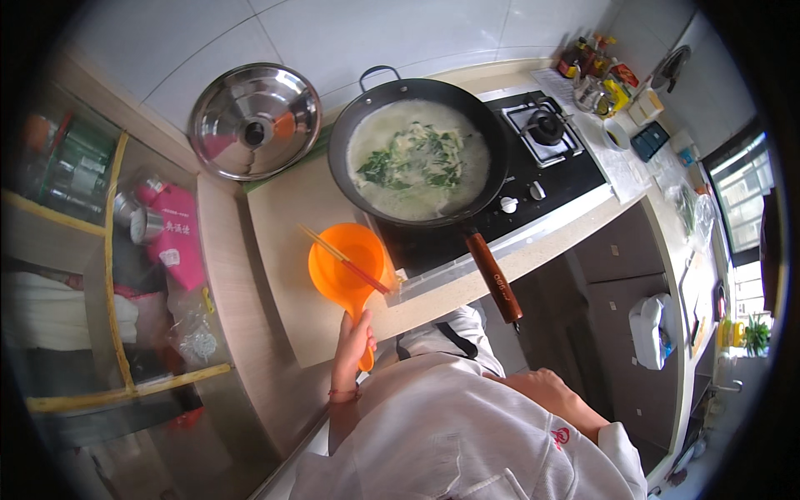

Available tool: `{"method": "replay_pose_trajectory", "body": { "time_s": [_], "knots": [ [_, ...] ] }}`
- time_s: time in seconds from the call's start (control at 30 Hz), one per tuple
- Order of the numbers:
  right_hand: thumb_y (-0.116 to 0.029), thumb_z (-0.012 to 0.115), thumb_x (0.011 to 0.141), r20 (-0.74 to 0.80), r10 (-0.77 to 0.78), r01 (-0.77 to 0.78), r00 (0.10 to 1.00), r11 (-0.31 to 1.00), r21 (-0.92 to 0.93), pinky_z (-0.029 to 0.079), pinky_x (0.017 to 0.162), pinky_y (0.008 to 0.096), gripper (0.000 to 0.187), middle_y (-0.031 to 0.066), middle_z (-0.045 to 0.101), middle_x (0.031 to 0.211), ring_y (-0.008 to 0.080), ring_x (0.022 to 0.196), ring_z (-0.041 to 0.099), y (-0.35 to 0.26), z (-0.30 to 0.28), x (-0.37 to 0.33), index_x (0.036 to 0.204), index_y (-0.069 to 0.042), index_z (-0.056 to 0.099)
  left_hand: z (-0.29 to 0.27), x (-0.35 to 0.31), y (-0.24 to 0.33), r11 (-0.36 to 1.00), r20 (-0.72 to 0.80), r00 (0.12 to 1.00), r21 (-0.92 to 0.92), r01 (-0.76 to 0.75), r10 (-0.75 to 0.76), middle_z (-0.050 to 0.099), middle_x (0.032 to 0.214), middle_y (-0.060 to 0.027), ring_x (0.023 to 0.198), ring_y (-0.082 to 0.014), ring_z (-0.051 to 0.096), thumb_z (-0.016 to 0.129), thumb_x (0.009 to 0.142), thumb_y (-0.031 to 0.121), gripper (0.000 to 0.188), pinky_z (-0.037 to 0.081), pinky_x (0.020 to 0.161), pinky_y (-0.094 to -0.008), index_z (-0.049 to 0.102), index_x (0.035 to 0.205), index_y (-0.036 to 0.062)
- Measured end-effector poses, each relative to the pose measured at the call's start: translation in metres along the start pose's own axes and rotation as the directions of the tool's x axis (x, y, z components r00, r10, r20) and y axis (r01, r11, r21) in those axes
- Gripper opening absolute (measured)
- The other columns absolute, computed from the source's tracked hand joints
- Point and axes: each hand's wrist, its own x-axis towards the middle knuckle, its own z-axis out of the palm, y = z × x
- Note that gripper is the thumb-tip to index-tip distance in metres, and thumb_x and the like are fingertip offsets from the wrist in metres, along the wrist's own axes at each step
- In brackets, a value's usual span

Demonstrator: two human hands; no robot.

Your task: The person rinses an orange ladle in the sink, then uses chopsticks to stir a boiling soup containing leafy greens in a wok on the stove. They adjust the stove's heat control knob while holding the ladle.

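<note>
The long handle of an orange plastic dipper (354, 239) is enclosed by the left grip (354, 337), fingers wrapped around it just below the bowl. The bowl is held over the near part of the pale counter (279, 250), beside the hob (575, 179); whether its base touches the surface cannot be told. A pair of chopsticks (345, 259) is laid slantwise across the bowl, red ends toward the hob. The right grip (542, 385) is placed low by the white shirt; its fingers are partly hidden, so how far they are open, or whether anything is held, cannot be told. Leafy greens in cloudy liquid (421, 158) are contained in the dark wok (493, 158) on the hob. For steady handling, the dipper should be kept level, since the loose chopsticks could be tipped off, and is best lifted straight before being swung sideways. Clearance should be allowed around the wooden wok handle (493, 275), which is projected past the counter edge and could easily be knocked by a sleeve.
</note>
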Motion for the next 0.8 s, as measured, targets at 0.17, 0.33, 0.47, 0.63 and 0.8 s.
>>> {"method": "replay_pose_trajectory", "body": {
  "time_s": [0.17, 0.33, 0.47, 0.63, 0.8],
  "knots": [
    [-0.006, 0.056, 0.073, -0.658, -0.354, 0.327, 0.665, 0.93, -0.17, 0.052, 0.079, 0.0333, 0.037, 0.0109, 0.062, 0.1, 0.0256, 0.093, 0.062, -0.032, -0.032, 0.077, 0.11, -0.002, 0.06, 0.002, -0.005, 0.007, 0.998, -0.022, 0.999, 0.052, -0.023, 0.024, 0.042, 0.067, 0.0015, 0.048, -0.0068, 0.042, 0.052, 0.095, 0.029, 0.029, 0.04, 0.045, -0.0228, 0.042, 0.116, 0.0112],
    [-0.008, 0.058, 0.077, -0.772, -0.46, 0.178, 0.439, 0.887, -0.427, 0.053, 0.078, 0.0312, 0.044, 0.0157, 0.062, 0.103, 0.0257, 0.092, 0.063, -0.081, -0.036, 0.242, 0.119, -0.001, 0.052, -0.001, -0.001, 0.0, 0.998, -0.019, 0.999, 0.055, -0.032, 0.033, 0.043, 0.065, 0.0013, 0.048, -0.0082, 0.042, 0.049, 0.098, 0.026, 0.021, 0.04, 0.045, -0.0244, 0.041, 0.113, 0.0124],
    [-0.011, 0.06, 0.079, -0.684, -0.316, 0.029, 0.657, 0.918, -0.396, 0.055, 0.069, 0.0352, 0.047, 0.0191, 0.061, 0.1, 0.0268, 0.082, 0.066, -0.087, -0.035, 0.291, 0.123, -0.002, 0.047, 0.003, -0.006, 0.003, 0.999, -0.039, 0.999, 0.029, 0.031, -0.03, 0.04, 0.062, 0.0015, 0.046, -0.0081, 0.041, 0.05, 0.098, 0.026, 0.031, 0.04, 0.044, -0.0242, 0.038, 0.123, 0.012],
    [-0.007, 0.056, 0.081, -0.658, -0.334, 0.256, 0.675, 0.942, -0.215, 0.055, 0.063, 0.0407, 0.044, 0.0172, 0.061, 0.093, 0.0339, 0.074, 0.067, -0.097, -0.047, 0.28, 0.124, -0.002, 0.049, -0.003, -0.001, 0.002, 0.999, -0.005, 1.0, 0.042, -0.017, 0.018, 0.039, 0.062, 0.001, 0.044, -0.0089, 0.041, 0.05, 0.097, 0.026, 0.032, 0.04, 0.043, -0.025, 0.038, 0.121, 0.0098],
    [-0.011, 0.049, 0.092, -0.746, -0.389, 0.834, 0.54, 0.368, 0.412, 0.051, 0.081, 0.0367, 0.026, 0.0223, 0.06, 0.106, 0.0328, 0.09, 0.065, -0.108, -0.1, 0.197, 0.116, -0.001, 0.052, -0.008, 0.007, -0.01, 0.998, 0.015, 0.998, 0.036, -0.057, 0.056, 0.042, 0.064, -0.0004, 0.043, -0.0097, 0.042, 0.051, 0.096, 0.027, 0.029, 0.039, 0.039, -0.0268, 0.041, 0.112, 0.0055]
  ]
}}
